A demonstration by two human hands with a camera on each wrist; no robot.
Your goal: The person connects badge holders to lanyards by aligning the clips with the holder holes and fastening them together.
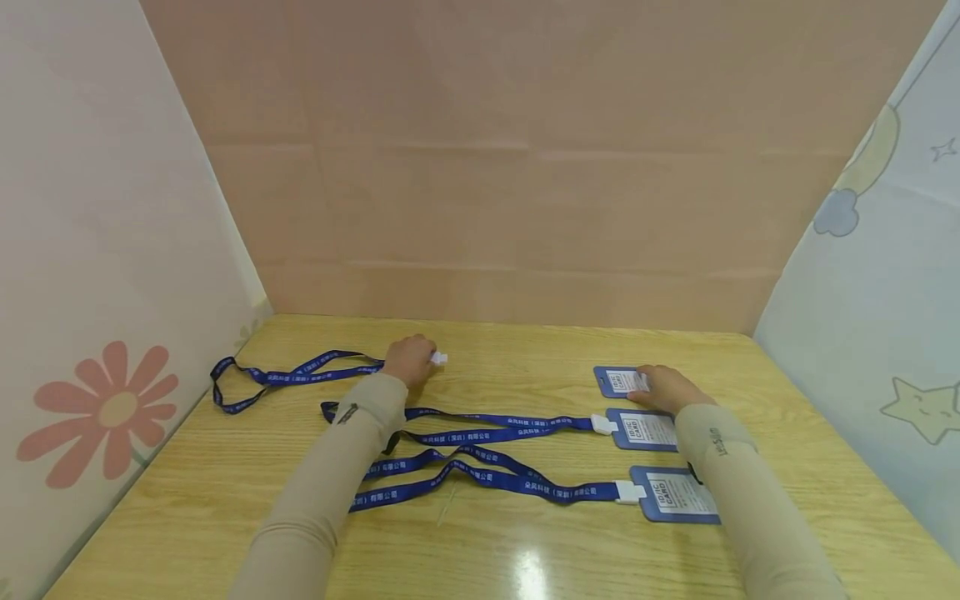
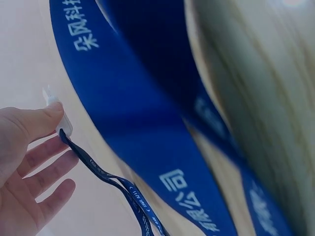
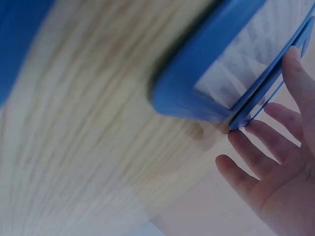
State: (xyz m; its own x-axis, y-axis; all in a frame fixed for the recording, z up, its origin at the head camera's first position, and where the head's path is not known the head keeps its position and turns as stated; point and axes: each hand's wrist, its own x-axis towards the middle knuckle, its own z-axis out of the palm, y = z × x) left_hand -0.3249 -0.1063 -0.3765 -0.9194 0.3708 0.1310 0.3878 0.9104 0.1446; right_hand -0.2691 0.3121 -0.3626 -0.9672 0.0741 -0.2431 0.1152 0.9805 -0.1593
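Note:
At the back left of the table, my left hand pinches the white clip of a blue lanyard between thumb and index finger. The other fingers are spread in the left wrist view. The strap of this lanyard trails left in a loop. On the right, my right hand grips the right end of a blue card holder with a white ID/IC card, thumb on one face and fingers on the other. In the right wrist view this holder appears almost edge-on, apart from the clip.
Nearer on the wooden table lie two more blue lanyards, the middle one and the front one. Their white clips meet card holders, one in the middle and one in front, partly under my right forearm. Walls enclose three sides.

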